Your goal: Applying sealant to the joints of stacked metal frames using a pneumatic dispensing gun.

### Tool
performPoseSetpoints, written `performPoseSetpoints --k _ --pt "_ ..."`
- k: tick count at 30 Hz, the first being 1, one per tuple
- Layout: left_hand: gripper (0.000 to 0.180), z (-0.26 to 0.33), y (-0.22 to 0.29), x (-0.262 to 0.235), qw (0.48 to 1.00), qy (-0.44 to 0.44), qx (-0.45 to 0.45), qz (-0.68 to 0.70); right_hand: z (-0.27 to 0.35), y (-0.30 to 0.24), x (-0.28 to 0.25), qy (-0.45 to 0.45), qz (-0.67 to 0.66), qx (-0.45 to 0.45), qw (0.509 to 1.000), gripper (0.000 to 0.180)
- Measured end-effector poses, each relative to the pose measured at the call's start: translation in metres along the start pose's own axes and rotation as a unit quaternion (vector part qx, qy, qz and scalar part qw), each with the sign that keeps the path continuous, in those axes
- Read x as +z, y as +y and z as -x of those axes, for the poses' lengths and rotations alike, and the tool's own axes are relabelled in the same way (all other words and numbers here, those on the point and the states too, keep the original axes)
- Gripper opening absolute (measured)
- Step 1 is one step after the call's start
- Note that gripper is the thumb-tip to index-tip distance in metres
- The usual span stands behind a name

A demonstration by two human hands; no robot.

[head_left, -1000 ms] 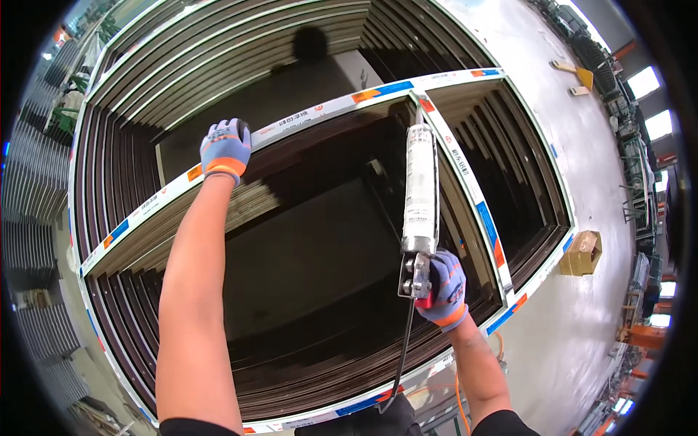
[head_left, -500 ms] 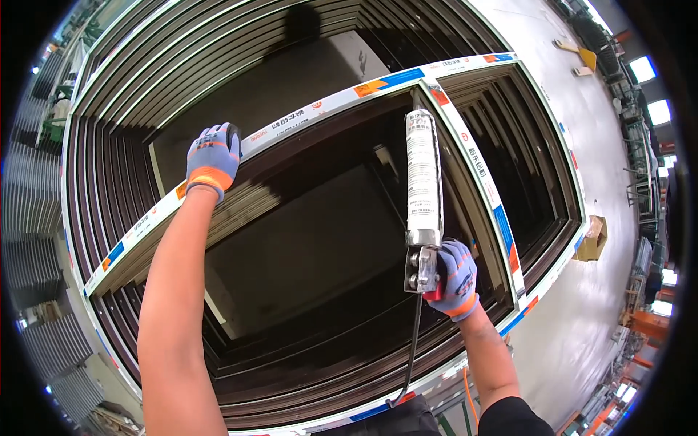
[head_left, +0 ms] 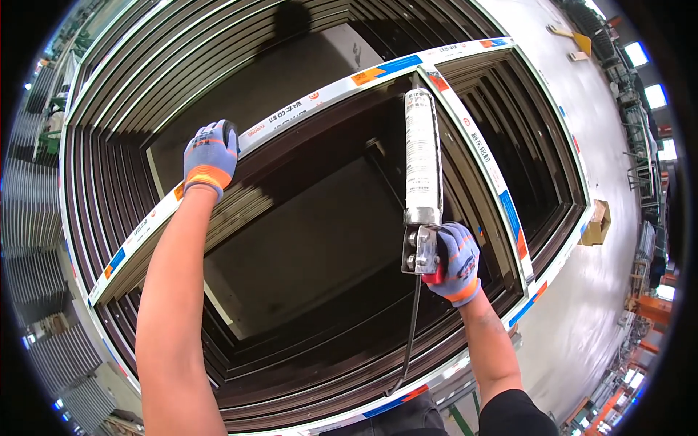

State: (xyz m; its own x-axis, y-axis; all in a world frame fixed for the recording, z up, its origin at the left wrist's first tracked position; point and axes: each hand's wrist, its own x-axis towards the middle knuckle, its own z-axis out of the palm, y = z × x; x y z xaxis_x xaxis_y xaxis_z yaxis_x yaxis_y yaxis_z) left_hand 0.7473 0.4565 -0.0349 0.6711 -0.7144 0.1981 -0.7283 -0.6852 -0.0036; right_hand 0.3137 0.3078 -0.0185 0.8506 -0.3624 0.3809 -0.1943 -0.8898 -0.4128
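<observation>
A grey concrete workshop floor [head_left: 618, 138] stretches off to the right, and below the person lies a deep stack of dark brown metal window frames [head_left: 291, 291] nested one inside another. On top sits a frame wrapped in white protective film with blue and orange patches [head_left: 305, 109]. The left hand [head_left: 209, 156], in a grey-blue knit glove with an orange cuff band, reaches far forward on a straight bare arm and lies palm-down on the film-covered far rail, fingers curled over its edge. The right hand [head_left: 454, 261], gloved the same way, is clenched round the red-handled grip of a long silver caulking gun with a white sealant cartridge [head_left: 422, 156], the elbow bent and the forearm rising from the lower edge. The gun points away from the person, its nozzle tip at the far right corner where the two film-covered rails meet, and its thin plunger rod [head_left: 411, 334] trails back down toward the body.
</observation>
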Motion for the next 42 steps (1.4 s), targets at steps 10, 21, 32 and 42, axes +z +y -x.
performPoseSetpoints --k 10,21,32,42 --pt "0.037 0.0 -0.003 0.002 0.999 -0.038 -0.012 -0.01 0.002 -0.002 0.002 0.008 -0.005 0.013 1.0 0.056" --pt "0.036 -0.002 -0.001 0.0 0.999 -0.034 -0.009 -0.006 0.005 -0.005 -0.002 0.001 -0.023 0.017 1.0 0.054" --pt "0.034 -0.002 -0.002 0.001 1.0 -0.027 -0.003 0.002 0.008 -0.002 0.001 0.01 -0.027 0.035 0.999 0.048" --pt "0.034 -0.002 0.001 -0.003 0.999 -0.049 -0.014 -0.002 0.015 -0.012 -0.002 0.028 -0.033 0.059 0.997 0.049"
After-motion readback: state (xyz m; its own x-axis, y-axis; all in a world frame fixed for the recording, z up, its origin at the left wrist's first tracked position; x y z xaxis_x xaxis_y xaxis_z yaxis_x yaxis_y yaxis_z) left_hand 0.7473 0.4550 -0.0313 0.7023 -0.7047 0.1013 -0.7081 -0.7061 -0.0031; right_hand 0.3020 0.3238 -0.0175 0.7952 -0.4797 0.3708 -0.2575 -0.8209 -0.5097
